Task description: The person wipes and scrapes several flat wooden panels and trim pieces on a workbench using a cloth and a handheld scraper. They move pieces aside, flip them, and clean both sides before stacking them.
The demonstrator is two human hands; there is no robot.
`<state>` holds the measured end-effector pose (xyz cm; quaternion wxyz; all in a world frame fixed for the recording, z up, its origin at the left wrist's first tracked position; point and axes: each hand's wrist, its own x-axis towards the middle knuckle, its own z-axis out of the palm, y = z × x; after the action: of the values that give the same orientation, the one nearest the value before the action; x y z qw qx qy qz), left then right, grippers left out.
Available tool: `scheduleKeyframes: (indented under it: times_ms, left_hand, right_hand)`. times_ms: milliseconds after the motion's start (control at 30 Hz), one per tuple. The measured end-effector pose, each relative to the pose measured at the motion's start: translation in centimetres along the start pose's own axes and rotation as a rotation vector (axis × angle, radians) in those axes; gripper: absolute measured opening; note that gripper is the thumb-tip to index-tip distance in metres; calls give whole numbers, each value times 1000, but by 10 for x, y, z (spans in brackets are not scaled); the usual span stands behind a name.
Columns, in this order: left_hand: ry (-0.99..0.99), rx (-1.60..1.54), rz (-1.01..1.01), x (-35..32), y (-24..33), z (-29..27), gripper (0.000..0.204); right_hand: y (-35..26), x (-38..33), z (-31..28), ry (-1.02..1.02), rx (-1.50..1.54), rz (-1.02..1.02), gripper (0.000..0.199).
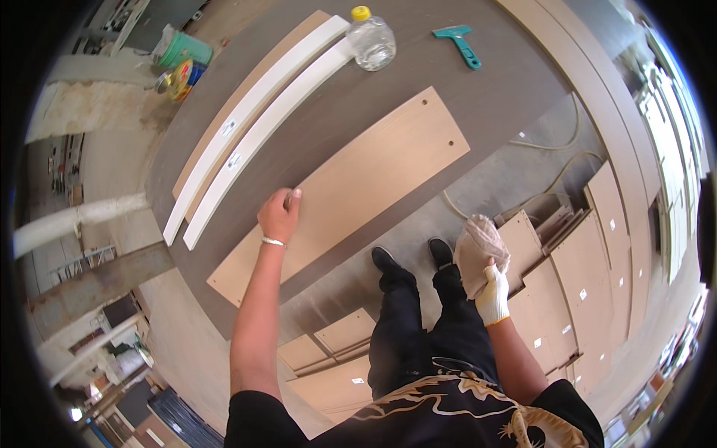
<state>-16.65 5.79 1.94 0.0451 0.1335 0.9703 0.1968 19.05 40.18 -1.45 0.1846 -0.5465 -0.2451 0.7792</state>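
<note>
A long light-brown wooden board point(358, 187), with two dark holes at its far right end, lies flat on the dark tabletop point(493, 97). At the board's far edge, left of its middle, my bare left hand point(280, 215) is closed with its fingers curled at the edge; a pale band circles the wrist. My right hand point(492, 297), in a white knitted glove, grips a bunched beige cloth point(480, 254) to the right of my legs, off the table.
Two long white-edged boards point(258, 112) lie at the table's far left. Beside their upper end stands a clear bottle point(371, 43) with a yellow cap. A teal scraper point(459, 46) rests farther right. Stacked panels point(575, 276) fill the floor at right; a hose point(553, 143) runs nearby.
</note>
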Motion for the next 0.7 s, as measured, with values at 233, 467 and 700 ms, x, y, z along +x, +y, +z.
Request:
scheduleKeyframes:
  times_ms: [233,467,700]
  left_hand:
    - [183,200,151,-40,-10,42,21]
    - [94,270,-92,-111,-1,70,68]
    - [-5,269,75,-122,-2,68,77]
  right_hand:
    - [3,-5,100,-225,-890,-883,44]
    - [87,-25,212,-923,-1212,-1612,48]
    - [-21,99,201,-273,-1622,-1305,47]
